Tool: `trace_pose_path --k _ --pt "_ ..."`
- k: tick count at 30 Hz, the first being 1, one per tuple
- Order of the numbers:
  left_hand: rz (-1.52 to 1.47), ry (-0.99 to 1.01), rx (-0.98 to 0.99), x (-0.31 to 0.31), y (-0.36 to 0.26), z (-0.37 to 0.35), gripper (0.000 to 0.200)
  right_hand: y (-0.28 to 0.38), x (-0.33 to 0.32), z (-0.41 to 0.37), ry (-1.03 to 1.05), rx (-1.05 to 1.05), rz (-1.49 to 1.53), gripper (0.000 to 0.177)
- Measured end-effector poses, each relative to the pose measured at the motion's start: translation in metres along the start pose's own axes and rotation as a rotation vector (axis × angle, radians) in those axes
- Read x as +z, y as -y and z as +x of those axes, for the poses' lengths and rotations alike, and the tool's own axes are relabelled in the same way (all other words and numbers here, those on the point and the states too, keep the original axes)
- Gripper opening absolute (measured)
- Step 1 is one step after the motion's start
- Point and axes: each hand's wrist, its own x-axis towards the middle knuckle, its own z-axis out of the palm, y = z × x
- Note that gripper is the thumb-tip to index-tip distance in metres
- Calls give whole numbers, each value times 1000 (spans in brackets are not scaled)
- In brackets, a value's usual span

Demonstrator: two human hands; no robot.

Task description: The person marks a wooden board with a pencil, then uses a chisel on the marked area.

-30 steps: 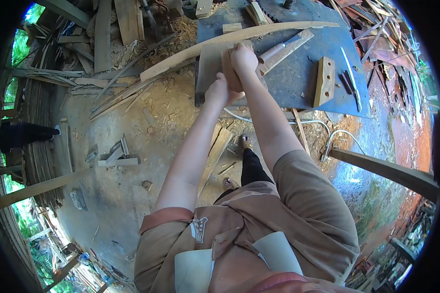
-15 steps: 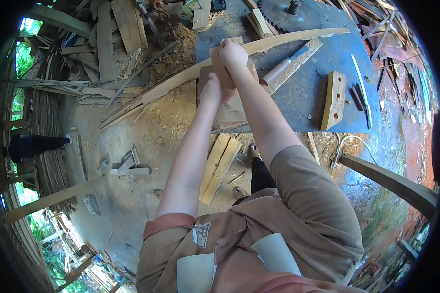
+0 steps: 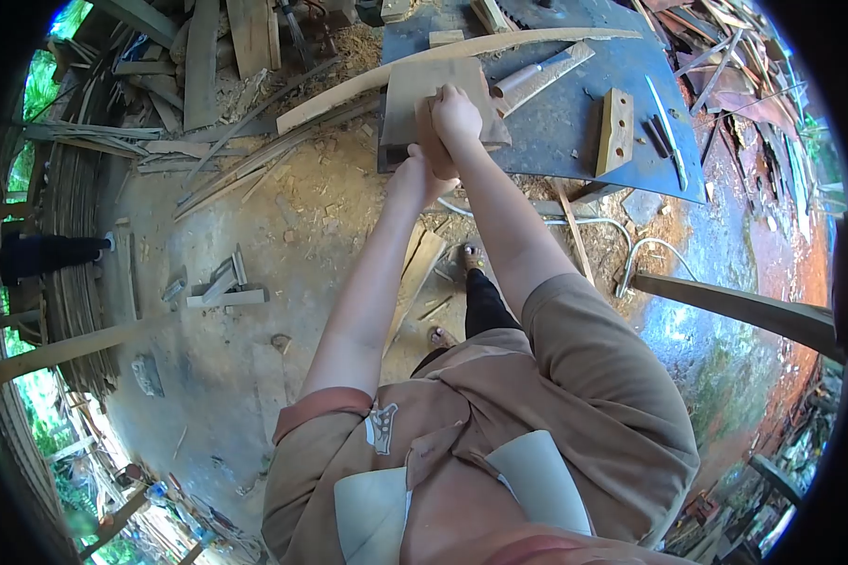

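A flat wooden board (image 3: 450, 77) lies at the near left of the blue-grey table (image 3: 546, 132). Over its near edge is a brown block (image 3: 430, 127), which looks like wood. My right hand (image 3: 456, 117) is closed around the block's upper part. Lower down, my left hand (image 3: 415, 181) grips its near end, with the fingers partly hidden. Just right of the board are a wooden-handled knife (image 3: 518, 79) and a pale strip of wood (image 3: 558, 73) beneath it. Behind the board runs a long curved wood piece (image 3: 424, 56).
A block with holes (image 3: 615, 132) and a long thin blade (image 3: 667, 132) sit on the table's right side. Farther back is a circular saw blade (image 3: 537, 13). Scrap wood (image 3: 228, 284) lies on the floor. Another person in dark clothes (image 3: 52, 256) is at far left.
Both hands have drawn the brown block toward me along the board, from its far part to its near edge. The view has shifted, so the table sits higher.
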Motion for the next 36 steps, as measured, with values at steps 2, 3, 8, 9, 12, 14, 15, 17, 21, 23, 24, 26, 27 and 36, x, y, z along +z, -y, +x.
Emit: trace_pose_path --k 2,3,8,9,12,14,15,17,21,23,24,26,27,36 --pt "279 -104 145 -7 4 1 3 -1 1 2 17 -1 -5 27" --pt "278 -100 135 -6 7 4 3 0 2 7 23 16 -7 27" --pt "-342 158 -131 -2 42 45 18 11 15 63 41 35 22 29" --pt "-339 163 -135 24 48 58 18 15 20 79 48 38 -4 29" --pt "-785 121 -510 88 73 94 35 29 28 127 76 25 -17 30" --pt "-1048 41 -730 54 96 106 55 28 39 151 102 21 -6 31" --pt "-1041 47 -733 54 104 116 55 29 44 163 83 -7 -14 31" --pt "-1127 265 -698 52 121 134 75 31 53 180 66 -37 -11 31" --pt "-993 328 -659 -2 123 129 75 31 55 180 108 -27 -44 29" --pt "-1021 303 -639 14 113 123 72 29 51 171 63 -50 -39 28" --pt "-1022 295 -630 32 105 117 72 29 47 163 80 -34 -41 28" --pt "-332 -223 -28 67 92 98 15 28 39 144 90 -13 -41 27" --pt "-332 -226 -23 57 86 89 15 26 35 132 96 -18 -19 26" --pt "83 -22 29 -14 33 1 7 24 23 22 71 12 -40 26"
